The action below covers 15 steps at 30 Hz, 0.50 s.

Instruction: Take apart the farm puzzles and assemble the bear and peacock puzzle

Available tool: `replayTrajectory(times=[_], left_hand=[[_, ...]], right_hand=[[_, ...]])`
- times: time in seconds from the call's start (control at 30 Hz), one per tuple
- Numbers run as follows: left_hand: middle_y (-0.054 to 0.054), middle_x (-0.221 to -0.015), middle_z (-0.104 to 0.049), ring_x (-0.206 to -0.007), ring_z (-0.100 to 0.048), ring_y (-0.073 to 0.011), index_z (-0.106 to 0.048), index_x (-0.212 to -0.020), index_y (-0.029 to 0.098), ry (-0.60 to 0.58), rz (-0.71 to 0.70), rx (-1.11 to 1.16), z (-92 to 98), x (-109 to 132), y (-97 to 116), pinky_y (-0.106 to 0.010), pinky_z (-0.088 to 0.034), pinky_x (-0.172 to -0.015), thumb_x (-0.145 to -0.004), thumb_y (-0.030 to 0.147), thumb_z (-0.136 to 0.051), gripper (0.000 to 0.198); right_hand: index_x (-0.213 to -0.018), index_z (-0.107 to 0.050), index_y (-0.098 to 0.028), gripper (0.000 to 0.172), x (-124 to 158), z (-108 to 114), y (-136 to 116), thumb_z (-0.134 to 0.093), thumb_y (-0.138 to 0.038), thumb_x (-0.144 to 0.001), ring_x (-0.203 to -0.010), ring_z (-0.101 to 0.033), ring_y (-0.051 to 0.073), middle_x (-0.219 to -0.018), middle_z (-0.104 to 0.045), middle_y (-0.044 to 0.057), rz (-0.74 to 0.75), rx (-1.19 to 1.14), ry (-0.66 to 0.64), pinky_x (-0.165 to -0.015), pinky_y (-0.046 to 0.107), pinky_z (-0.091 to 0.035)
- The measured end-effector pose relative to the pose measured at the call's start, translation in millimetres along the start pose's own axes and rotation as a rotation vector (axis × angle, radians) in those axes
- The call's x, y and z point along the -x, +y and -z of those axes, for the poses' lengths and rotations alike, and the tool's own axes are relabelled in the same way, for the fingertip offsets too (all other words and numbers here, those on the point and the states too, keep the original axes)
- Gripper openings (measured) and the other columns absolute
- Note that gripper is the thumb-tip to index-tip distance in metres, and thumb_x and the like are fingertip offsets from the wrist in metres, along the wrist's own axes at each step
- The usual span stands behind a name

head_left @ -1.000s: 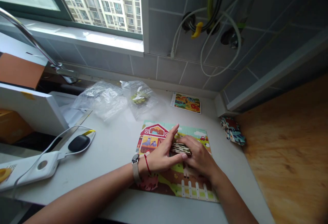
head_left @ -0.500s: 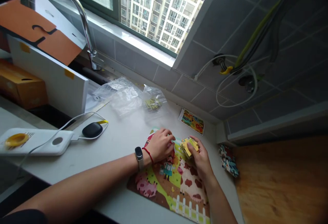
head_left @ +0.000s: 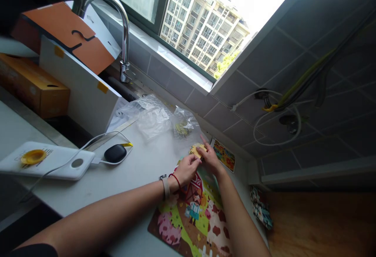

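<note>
My right hand (head_left: 212, 158) pinches a small stack of yellow jigsaw pieces (head_left: 196, 150) above the far end of the counter. My left hand (head_left: 186, 171) is curled just below that stack, and I cannot tell if it touches it. Under both wrists lies a farm-scene jigsaw puzzle (head_left: 188, 214) with a red barn, a pink pig and a spotted cow. A printed picture card (head_left: 224, 155) stands just beyond my right hand. A clear plastic bag (head_left: 182, 127) with a few loose pieces lies to the left of my fingertips.
A stack of printed cards (head_left: 261, 208) lies at the counter's right edge, beside a wooden surface (head_left: 320, 221). A white power bank (head_left: 49, 161) and a black oval device (head_left: 115, 153) sit left, with a steel faucet (head_left: 125, 33), white board and cardboard box behind.
Both hands have risen from the puzzle toward the far side of the counter, and the yellow pieces went with them. The whole view has turned, tilting the scene.
</note>
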<state>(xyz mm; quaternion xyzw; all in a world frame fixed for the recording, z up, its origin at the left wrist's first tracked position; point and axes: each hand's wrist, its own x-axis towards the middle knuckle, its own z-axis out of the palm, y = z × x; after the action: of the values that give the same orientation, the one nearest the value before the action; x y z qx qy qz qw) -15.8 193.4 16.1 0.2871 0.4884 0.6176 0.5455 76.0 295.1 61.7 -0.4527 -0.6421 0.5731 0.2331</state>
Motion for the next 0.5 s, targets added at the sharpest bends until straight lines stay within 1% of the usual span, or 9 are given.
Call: replayTrajectory(times=[0.07,0.1,0.13,0.2,0.27,0.33,0.4,0.5], left_hand=[[0.009,-0.055,-0.044,-0.044,-0.036,-0.01,-0.051,-0.084,0.023,-0.045,0.104,0.142,-0.8,-0.2,2.3,-0.021,-0.032,-0.045,-0.084,0.061,-0.067,0.041],[0.011,-0.054,-0.041,-0.041,-0.031,-0.0088,-0.048,-0.088,0.024,-0.062,0.148,0.214,0.3,-0.4,4.9,-0.02,-0.027,-0.042,-0.082,0.067,-0.067,0.047],[0.012,-0.056,-0.042,-0.04,-0.028,-0.0078,-0.047,-0.092,0.025,-0.075,0.182,0.285,2.3,-0.9,8.4,-0.019,-0.024,-0.041,-0.081,0.071,-0.067,0.052],[0.012,-0.062,-0.045,-0.041,-0.027,-0.0059,-0.047,-0.101,0.026,-0.081,0.218,0.418,8.6,-3.3,17.1,-0.016,-0.02,-0.042,-0.078,0.075,-0.07,0.059],[0.011,-0.067,-0.047,-0.042,-0.028,-0.0045,-0.049,-0.112,0.026,-0.072,0.228,0.533,16.2,-6.9,26.2,-0.015,-0.018,-0.042,-0.081,0.072,-0.071,0.06],[0.01,-0.068,-0.045,-0.043,-0.028,-0.0037,-0.052,-0.118,0.025,-0.065,0.237,0.622,22.4,-10.5,34.1,-0.014,-0.018,-0.042,-0.086,0.066,-0.071,0.055],[0.01,-0.067,-0.043,-0.043,-0.027,-0.0033,-0.057,-0.116,0.021,-0.076,0.252,0.687,25.6,-12.2,40.1,-0.014,-0.017,-0.042,-0.091,0.056,-0.07,0.044],[0.008,-0.067,-0.044,-0.044,-0.029,-0.0031,-0.062,-0.113,0.018,-0.14,0.285,0.753,24.3,-8.8,46.1,-0.014,-0.018,-0.041,-0.094,0.045,-0.07,0.033]], right_hand=[[-0.144,-0.058,-0.019,0.078,-4.9,-3.8,2.7,-0.077,-0.051,-0.075,-0.077,-0.069,0.017,-0.101,-0.074,0.004,0.061,-0.045,0.078,-0.069,0.027,-0.056],[-0.146,-0.055,-0.02,0.081,-6.7,-5.8,5.5,-0.076,-0.054,-0.076,-0.08,-0.07,0.017,-0.106,-0.074,0.004,0.095,-0.074,0.137,-0.069,0.027,-0.056],[-0.147,-0.054,-0.02,0.082,-8.0,-7.9,9.0,-0.076,-0.057,-0.077,-0.081,-0.071,0.018,-0.109,-0.074,0.006,0.128,-0.101,0.2,-0.068,0.027,-0.056],[-0.143,-0.055,-0.02,0.082,-10.0,-12.5,17.1,-0.077,-0.06,-0.076,-0.085,-0.072,0.02,-0.115,-0.074,0.008,0.175,-0.136,0.298,-0.069,0.029,-0.057],[-0.136,-0.058,-0.019,0.079,-11.7,-17.7,24.8,-0.08,-0.062,-0.073,-0.091,-0.073,0.022,-0.117,-0.074,0.011,0.197,-0.143,0.334,-0.074,0.031,-0.059],[-0.127,-0.06,-0.018,0.074,-14.5,-22.9,30.7,-0.082,-0.061,-0.071,-0.095,-0.073,0.024,-0.115,-0.075,0.012,0.212,-0.144,0.339,-0.08,0.033,-0.059],[-0.122,-0.06,-0.018,0.069,-19.0,-28.2,34.1,-0.083,-0.06,-0.072,-0.096,-0.073,0.025,-0.111,-0.076,0.011,0.231,-0.14,0.342,-0.083,0.035,-0.059],[-0.127,-0.057,-0.019,0.066,-27.3,-36.3,35.1,-0.082,-0.057,-0.079,-0.099,-0.072,0.024,-0.115,-0.075,0.01,0.264,-0.112,0.342,-0.089,0.037,-0.059]])
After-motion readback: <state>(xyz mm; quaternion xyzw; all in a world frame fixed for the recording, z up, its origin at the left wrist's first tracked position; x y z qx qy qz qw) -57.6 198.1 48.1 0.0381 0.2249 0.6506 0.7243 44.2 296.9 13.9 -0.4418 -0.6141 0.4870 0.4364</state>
